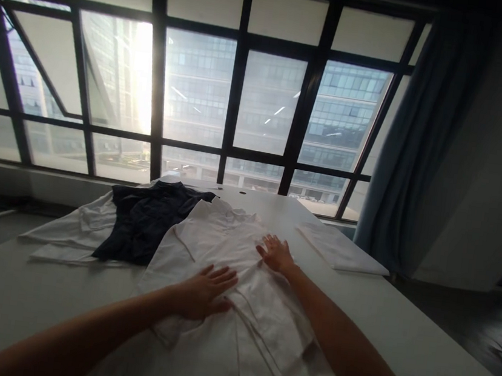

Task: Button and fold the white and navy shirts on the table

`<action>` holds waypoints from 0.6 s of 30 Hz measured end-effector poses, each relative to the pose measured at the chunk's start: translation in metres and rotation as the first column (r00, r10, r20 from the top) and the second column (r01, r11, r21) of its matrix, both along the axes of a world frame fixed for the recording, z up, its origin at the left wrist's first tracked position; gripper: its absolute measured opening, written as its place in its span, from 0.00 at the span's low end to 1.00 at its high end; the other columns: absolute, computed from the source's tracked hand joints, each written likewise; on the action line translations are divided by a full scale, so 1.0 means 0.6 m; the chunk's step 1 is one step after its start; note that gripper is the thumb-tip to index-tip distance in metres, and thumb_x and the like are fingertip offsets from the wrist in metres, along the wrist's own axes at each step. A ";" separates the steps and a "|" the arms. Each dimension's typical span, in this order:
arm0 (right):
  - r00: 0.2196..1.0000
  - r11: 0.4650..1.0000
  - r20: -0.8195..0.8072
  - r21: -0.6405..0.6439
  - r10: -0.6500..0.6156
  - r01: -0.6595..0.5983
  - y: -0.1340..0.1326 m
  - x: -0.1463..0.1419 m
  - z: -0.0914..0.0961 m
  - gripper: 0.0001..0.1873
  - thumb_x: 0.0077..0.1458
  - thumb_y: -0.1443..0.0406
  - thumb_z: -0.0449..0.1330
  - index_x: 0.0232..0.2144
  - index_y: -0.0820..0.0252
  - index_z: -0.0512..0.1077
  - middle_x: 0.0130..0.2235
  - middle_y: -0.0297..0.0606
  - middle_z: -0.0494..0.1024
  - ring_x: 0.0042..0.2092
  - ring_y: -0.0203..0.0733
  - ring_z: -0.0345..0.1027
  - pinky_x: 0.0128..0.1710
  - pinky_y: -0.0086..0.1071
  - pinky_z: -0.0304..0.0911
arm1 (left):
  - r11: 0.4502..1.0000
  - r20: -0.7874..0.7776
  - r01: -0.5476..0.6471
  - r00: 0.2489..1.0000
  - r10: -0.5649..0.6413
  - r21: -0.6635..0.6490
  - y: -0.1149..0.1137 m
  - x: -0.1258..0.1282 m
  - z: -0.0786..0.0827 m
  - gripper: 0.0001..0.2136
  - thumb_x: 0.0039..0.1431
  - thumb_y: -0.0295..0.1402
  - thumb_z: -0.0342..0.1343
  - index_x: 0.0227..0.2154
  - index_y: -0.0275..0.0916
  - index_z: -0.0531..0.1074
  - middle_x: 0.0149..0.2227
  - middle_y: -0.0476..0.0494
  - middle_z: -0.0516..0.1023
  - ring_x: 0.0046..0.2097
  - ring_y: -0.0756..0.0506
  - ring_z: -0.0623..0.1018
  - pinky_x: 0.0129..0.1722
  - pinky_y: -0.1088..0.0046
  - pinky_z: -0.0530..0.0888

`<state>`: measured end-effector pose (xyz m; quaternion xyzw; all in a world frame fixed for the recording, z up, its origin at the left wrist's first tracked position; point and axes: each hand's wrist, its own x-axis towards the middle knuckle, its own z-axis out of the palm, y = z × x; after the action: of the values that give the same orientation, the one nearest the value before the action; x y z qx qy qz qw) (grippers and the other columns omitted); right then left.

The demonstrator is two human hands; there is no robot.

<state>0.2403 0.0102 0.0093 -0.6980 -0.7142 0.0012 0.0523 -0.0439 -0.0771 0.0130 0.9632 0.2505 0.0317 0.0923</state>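
Observation:
A white garment with thin cords at its middle lies spread over the table in front of me, its collar end pointing toward the windows. My left hand rests flat on its middle, fingers stretched out beside the cords. Farther up and to the right, my right hand lies palm down on the cloth with its fingers spread. Neither hand grips anything. Wrinkles run across the fabric around both hands. My right forearm covers part of the garment's right side.
Left of the garment lie a dark garment and more white clothing. A folded white cloth is at the right edge of the white table. Large windows stand behind, with a blue curtain to the right.

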 end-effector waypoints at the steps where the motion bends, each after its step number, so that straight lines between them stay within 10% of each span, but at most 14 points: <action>1: 0.997 0.997 -0.017 -0.012 0.074 -0.075 -0.013 -0.012 0.002 0.38 0.65 0.46 0.34 0.69 0.60 0.47 0.70 0.41 0.41 0.70 0.47 0.29 0.66 0.52 0.27 | 1.000 0.003 0.002 1.000 -0.002 -0.012 -0.002 0.000 -0.001 0.32 0.67 0.54 0.35 0.69 0.43 0.45 0.70 0.38 0.43 0.70 0.37 0.44 0.66 0.49 0.43; 8: 0.970 0.957 -0.070 -0.159 0.233 -0.241 -0.089 -0.038 -0.003 0.41 0.63 0.43 0.38 0.69 0.59 0.45 0.70 0.43 0.39 0.70 0.51 0.30 0.65 0.55 0.31 | 0.996 0.018 0.063 0.998 -0.062 -0.063 0.013 -0.018 0.006 0.30 0.67 0.52 0.41 0.68 0.49 0.49 0.70 0.43 0.42 0.70 0.37 0.44 0.66 0.51 0.43; 11: 0.986 0.973 -0.067 -0.166 0.154 -0.163 -0.095 0.002 0.001 0.40 0.63 0.44 0.42 0.68 0.62 0.47 0.70 0.46 0.43 0.70 0.51 0.34 0.66 0.51 0.36 | 0.973 0.053 -0.227 0.973 0.224 0.039 0.035 -0.063 0.023 0.29 0.67 0.48 0.41 0.67 0.41 0.53 0.68 0.38 0.52 0.68 0.39 0.55 0.65 0.59 0.55; 15: 0.998 0.988 -0.060 -0.152 -0.018 0.009 -0.097 0.074 0.023 0.38 0.62 0.48 0.50 0.64 0.71 0.58 0.66 0.56 0.56 0.67 0.54 0.49 0.64 0.41 0.47 | 0.600 0.001 -0.776 0.612 0.791 0.195 0.068 -0.152 0.052 0.26 0.61 0.47 0.49 0.52 0.29 0.71 0.55 0.24 0.71 0.56 0.31 0.72 0.51 0.56 0.69; 18: 0.959 0.955 -0.088 -0.153 -0.271 0.255 -0.102 0.113 0.042 0.34 0.58 0.49 0.57 0.56 0.73 0.68 0.56 0.60 0.70 0.55 0.55 0.67 0.51 0.38 0.64 | 0.481 -0.156 -0.876 0.472 0.868 0.026 0.076 -0.197 0.067 0.21 0.55 0.50 0.55 0.32 0.31 0.76 0.36 0.30 0.79 0.39 0.36 0.79 0.36 0.65 0.74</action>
<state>0.3080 -0.0511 0.0343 -0.7878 -0.6091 0.0820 0.0411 -0.1622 -0.0318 0.0529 0.6981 0.7124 -0.0043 0.0722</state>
